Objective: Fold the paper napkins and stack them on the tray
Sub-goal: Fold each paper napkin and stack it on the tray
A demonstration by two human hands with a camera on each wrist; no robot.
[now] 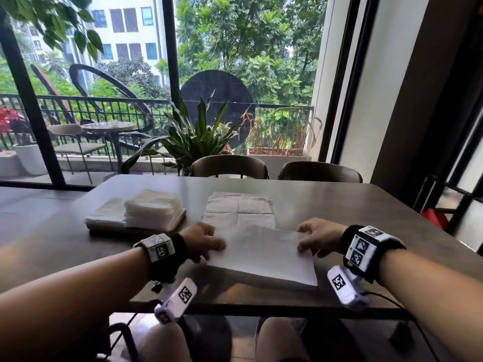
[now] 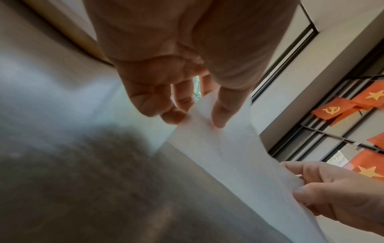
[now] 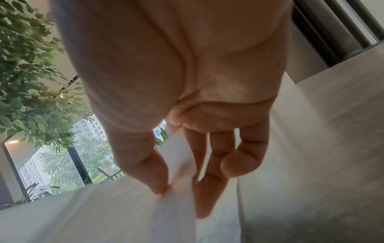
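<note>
A: Starting at the left, how far along is it?

B: The tray already carries two white piles, a low one and just beside it a taller stack of folded napkins. So a good share looks done, though I can't count them. Right of the tray an unfolded napkin lies flat on the table, not yet folded.

A: And the one in hand?

B: The napkin being folded sits at the near edge, lifted a little. The left hand pinches its left edge between thumb and fingertips.

A: The other side?

B: The right hand pinches the right edge the same way, thumb against fingers, little finger curled free.
</note>
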